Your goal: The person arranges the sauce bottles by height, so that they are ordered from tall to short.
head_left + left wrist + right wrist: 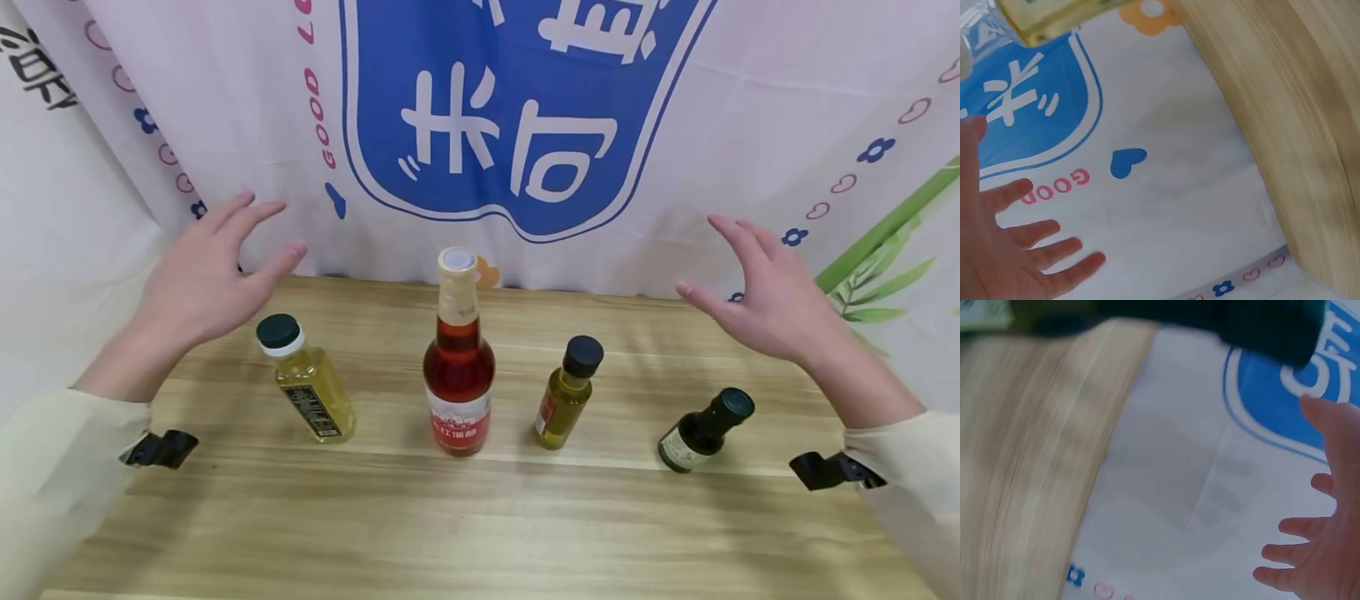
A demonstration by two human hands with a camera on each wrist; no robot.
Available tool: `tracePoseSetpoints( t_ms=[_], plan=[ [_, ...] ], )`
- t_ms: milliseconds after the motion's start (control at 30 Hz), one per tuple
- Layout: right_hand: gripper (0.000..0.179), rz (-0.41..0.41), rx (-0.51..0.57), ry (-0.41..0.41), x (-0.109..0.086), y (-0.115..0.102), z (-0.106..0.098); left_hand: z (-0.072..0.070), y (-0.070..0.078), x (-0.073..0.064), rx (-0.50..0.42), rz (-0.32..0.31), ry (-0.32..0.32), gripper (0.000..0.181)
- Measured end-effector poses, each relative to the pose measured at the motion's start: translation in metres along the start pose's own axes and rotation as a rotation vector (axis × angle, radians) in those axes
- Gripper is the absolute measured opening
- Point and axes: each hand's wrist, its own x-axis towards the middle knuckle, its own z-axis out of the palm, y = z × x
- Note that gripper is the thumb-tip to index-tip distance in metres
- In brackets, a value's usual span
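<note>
My left hand (206, 275) hovers with fingers spread above and behind a square bottle of pale yellow liquid (321, 392) with a dark green cap. On the other side, my right hand (780, 300) is also raised, fingers apart, beyond a small dark bottle (697, 435) with a cream label. Between them stand a tall red-brown bottle (459, 371) with a red-and-white label and a small black-capped bottle of yellow-green liquid (562, 406). Neither hand touches anything. Both wrist views show empty, extended fingers; part of a bottle crosses the top of each.
The bottles stand in a loose row on a light wooden table (480, 533). Behind its far edge hangs a white cloth (712, 150) with a blue printed emblem and Chinese characters. Black straps (161, 448) circle the sleeve cuffs.
</note>
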Motion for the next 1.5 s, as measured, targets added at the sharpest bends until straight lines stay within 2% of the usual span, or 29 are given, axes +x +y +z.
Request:
tracePoseSetpoints(
  t_ms=[167, 233, 300, 433, 600, 667, 833, 1000, 1067, 1233, 1333, 1500],
  plan=[
    [0.089, 0.047, 0.173, 0.055, -0.004, -0.020, -0.004, 0.004, 0.009, -0.007, -0.219, -0.056, 0.120, 0.060],
    [0.087, 0.062, 0.264, 0.080, -0.006, -0.028, -0.004, 0.005, 0.011, -0.012, -0.324, -0.080, 0.149, 0.054],
    [0.085, 0.069, 0.357, 0.097, -0.008, -0.038, -0.003, 0.006, 0.012, -0.016, -0.445, -0.077, 0.175, 0.045],
    [0.079, 0.050, 0.488, 0.107, -0.008, -0.060, -0.001, 0.008, 0.012, -0.027, -0.672, -0.018, 0.217, 0.031],
    [0.074, 0.004, 0.616, 0.116, -0.010, -0.090, -0.002, 0.018, 0.010, -0.043, -1.054, 0.103, 0.244, 0.025],
    [0.072, -0.024, 0.661, 0.127, -0.012, -0.102, -0.002, 0.022, 0.010, -0.050, -1.145, 0.127, 0.245, 0.025],
    [0.066, -0.111, 0.747, 0.151, -0.018, -0.134, -0.002, 0.032, 0.012, -0.066, -1.180, 0.132, 0.250, 0.029],
    [0.067, -0.204, 0.806, 0.138, -0.026, -0.163, -0.003, 0.045, 0.009, -0.077, -1.259, 0.178, 0.218, 0.034],
    [0.069, -0.221, 0.828, 0.121, -0.029, -0.173, -0.001, 0.051, 0.007, -0.080, -1.260, 0.188, 0.201, 0.036],
    [0.077, -0.237, 0.876, 0.064, -0.040, -0.198, 0.007, 0.064, 0.004, -0.087, -1.231, 0.168, 0.144, 0.041],
    [0.084, -0.241, 0.887, 0.031, -0.048, -0.213, 0.018, 0.071, 0.003, -0.090, -1.246, 0.188, 0.115, 0.044],
    [0.089, -0.198, 0.911, -0.011, -0.056, -0.233, 0.046, 0.079, 0.001, -0.094, -1.256, 0.237, 0.103, 0.046]
  ],
)
